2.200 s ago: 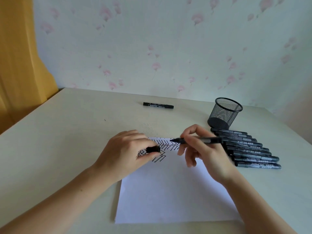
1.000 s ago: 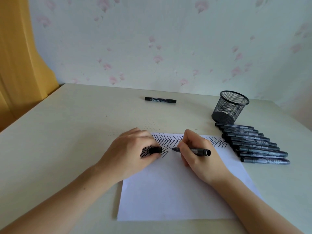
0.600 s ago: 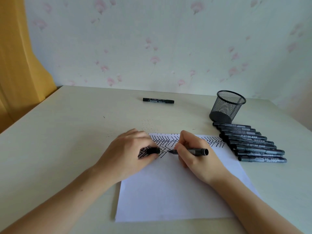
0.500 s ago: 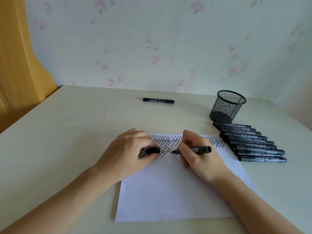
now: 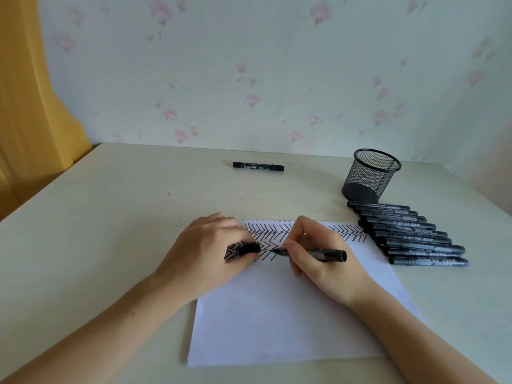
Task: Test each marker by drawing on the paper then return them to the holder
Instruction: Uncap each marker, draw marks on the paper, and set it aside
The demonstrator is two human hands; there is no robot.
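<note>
Right hand (image 5: 324,261) grips marker (image 5: 318,253), tip on paper (image 5: 277,314); left hand (image 5: 205,253) pinches cap (image 5: 249,248)

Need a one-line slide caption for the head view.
Right hand draws chevrons on paper with marker; left hand holds its cap.

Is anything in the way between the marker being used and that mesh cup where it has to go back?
Partly. The row of markers lies on the table between the marker in the right hand and the mesh cup. The cup's mouth is open, so lifting over the row should clear it.
</note>
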